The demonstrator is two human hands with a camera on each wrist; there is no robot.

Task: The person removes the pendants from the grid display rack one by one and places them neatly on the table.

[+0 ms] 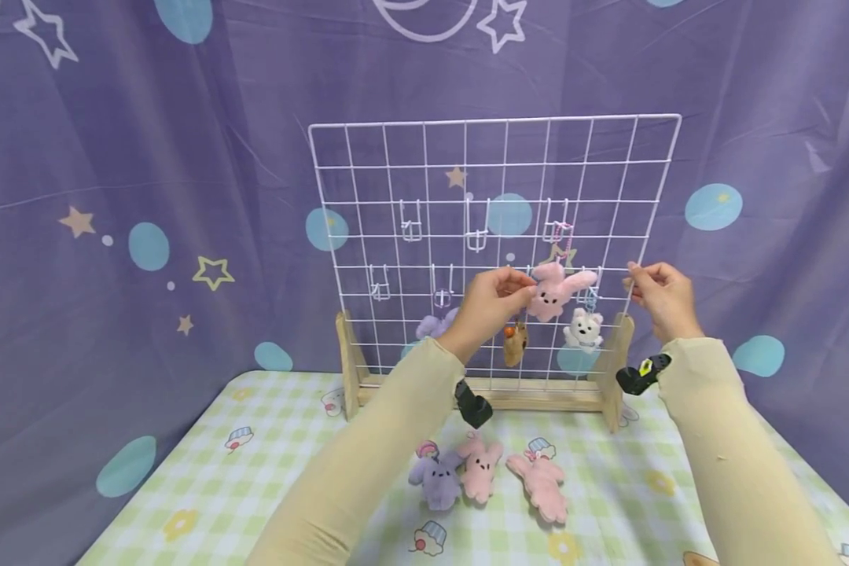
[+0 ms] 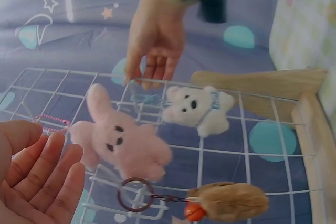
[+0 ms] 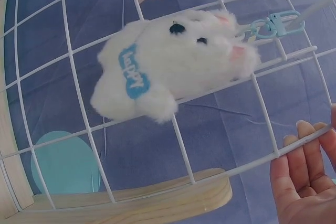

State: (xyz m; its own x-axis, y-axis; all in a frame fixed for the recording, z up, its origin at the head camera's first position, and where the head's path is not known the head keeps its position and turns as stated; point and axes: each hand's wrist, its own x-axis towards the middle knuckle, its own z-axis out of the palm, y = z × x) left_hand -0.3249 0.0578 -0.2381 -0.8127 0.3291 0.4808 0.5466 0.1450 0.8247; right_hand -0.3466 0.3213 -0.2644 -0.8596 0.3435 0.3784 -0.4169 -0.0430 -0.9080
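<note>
A pink plush bunny keychain (image 1: 550,294) hangs by a pink bead chain (image 2: 52,123) from a hook on the white wire grid rack (image 1: 507,123). Beside the bunny's ear is my left hand (image 1: 494,303), its fingers loosely bent and nothing clearly pinched between them; contact with the ear is hard to tell. My right hand (image 1: 663,295) grips the grid's right edge wire between thumb and fingers. Close to it hangs a white plush bear (image 3: 163,61) on a light blue clasp (image 3: 278,26). Below the bunny is a brown plush keychain (image 2: 233,201) with an orange bell (image 2: 193,211).
Another purple plush (image 1: 435,325) hangs lower left, partly behind my left arm. Several white hooks (image 1: 411,228) sit on the grid, which stands in wooden feet (image 1: 617,377). On the checkered tablecloth (image 1: 269,456) lie a purple plush (image 1: 439,481) and two pink plushes (image 1: 479,472).
</note>
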